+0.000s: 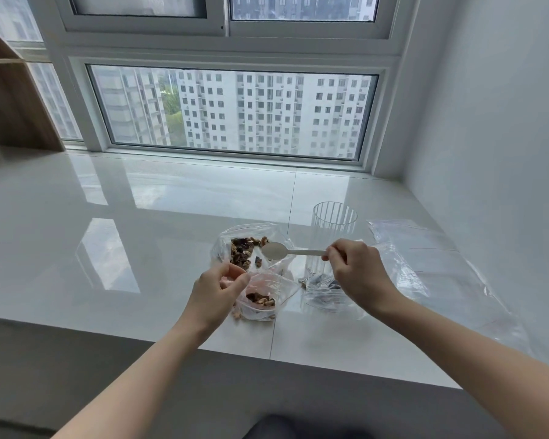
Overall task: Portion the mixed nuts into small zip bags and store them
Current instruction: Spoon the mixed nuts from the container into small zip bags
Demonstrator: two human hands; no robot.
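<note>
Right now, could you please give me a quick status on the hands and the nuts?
Left hand pinching small zip bag open, some nuts inside. Right hand holding spoon, bowl empty, over big nut bag. Ribbed glass close beside spoon.

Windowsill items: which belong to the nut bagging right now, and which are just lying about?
In use:
- left hand holding small zip bag
- right hand holding spoon
- big bag of mixed nuts

Lying about:
- ribbed glass
- spare zip bags

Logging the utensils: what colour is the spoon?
Pale beige-white spoon, pinched by the right hand; head view.
</note>
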